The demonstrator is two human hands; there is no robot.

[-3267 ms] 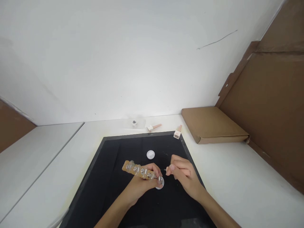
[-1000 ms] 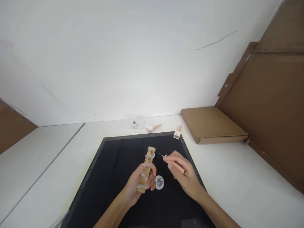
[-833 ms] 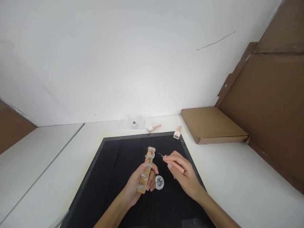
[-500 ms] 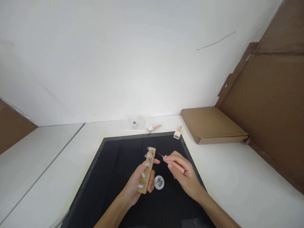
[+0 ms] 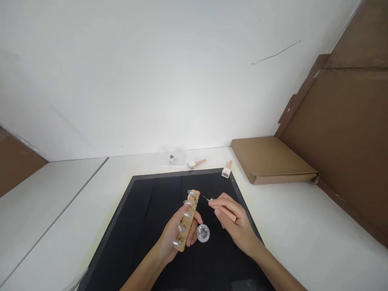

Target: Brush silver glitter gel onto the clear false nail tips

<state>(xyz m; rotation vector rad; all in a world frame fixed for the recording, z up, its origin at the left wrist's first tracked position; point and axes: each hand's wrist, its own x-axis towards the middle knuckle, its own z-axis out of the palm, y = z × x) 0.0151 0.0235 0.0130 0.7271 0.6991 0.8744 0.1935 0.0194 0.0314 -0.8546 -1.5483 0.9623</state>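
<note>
My left hand (image 5: 170,233) is closed round a narrow wooden nail-tip stand (image 5: 184,232), which it holds tilted above the black mat. Several clear nail tips (image 5: 187,215) stick out along the stand's upper face. In my right hand (image 5: 238,222) is a nail polish brush (image 5: 226,212) with a pink handle, pinched between thumb and fingers. Its thin dark tip points left at the far end of the stand, with a gap between them. A small round clear pot (image 5: 203,233) with silvery contents sits on the mat between my hands.
Beyond the black mat (image 5: 151,194), a pink-handled bottle (image 5: 192,164) lies on the white table, and another bottle (image 5: 226,172) is at the mat's far right corner. A clear tray (image 5: 180,158) stands by the wall. A flat cardboard box (image 5: 273,157) is at right.
My left hand has turned the nail-tip stand slightly, its near end shifting left and toward me. The forefinger has dropped closer to the pot. My right hand and the brush have hardly moved.
</note>
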